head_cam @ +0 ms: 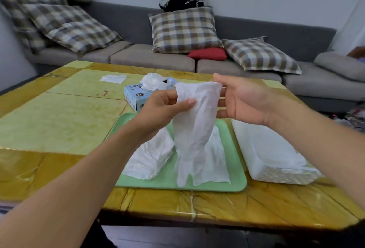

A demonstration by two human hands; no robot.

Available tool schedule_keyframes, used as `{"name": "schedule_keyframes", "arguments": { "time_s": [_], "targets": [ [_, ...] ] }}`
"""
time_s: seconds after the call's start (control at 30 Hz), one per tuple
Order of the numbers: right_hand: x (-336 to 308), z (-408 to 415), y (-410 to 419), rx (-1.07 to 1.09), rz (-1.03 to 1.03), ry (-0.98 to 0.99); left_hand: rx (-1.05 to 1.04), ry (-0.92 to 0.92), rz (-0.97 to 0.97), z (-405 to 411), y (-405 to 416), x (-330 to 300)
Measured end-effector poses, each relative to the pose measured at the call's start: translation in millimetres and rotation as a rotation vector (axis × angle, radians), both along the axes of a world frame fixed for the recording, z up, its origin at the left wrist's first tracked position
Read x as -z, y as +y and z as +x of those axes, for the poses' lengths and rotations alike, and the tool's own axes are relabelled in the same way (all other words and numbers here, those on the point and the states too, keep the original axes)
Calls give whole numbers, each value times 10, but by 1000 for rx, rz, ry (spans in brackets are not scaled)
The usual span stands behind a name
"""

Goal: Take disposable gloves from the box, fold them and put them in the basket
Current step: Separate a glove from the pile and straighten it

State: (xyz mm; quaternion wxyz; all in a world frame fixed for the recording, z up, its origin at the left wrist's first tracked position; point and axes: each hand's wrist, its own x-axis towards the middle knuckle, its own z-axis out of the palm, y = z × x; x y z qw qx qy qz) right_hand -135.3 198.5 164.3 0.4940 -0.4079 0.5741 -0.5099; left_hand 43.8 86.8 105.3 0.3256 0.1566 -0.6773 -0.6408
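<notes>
My left grip [167, 105] pinches the cuff of one glove [194, 129] between thumb and fingers, and my right grip [243, 101] holds the cuff's other edge, its thumb above and its fingers partly behind the film. The glove hangs cuff-up between the two, white, thin, translucent and creased, its fingers pointing down just over the tray [237, 168]. I judge it freshly drawn and not yet folded. On the green tray lie two flattened white pieces, one on the left [152, 154] and one on the right [217, 158], which I take to be gloves folded already but not moved on. The white basket [262, 164] stands just right of the tray on the counter [59, 125], with white material inside; how many gloves it holds I cannot tell. Beyond the tray, the box [132, 95] sits open with more gloves bunched at its mouth, so much work remains.
</notes>
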Motion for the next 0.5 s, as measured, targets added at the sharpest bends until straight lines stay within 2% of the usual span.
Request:
{"name": "schedule_keyframes", "arguments": {
  "time_s": [0.13,0.3,0.4,0.5],
  "targets": [
    [315,-84,240,-84,-9,-35,-102,8,-32,-149,225,-53],
    [443,-116,353,1,-92,-46,-101,-90,-207,-65,352,-37],
    [383,-183,306,5,-74,-23,-102,-127,-184,-94,320,-37],
    [438,-264,167,62,33,45,-96,-209,-86,-179,197,-13]
  ]
}}
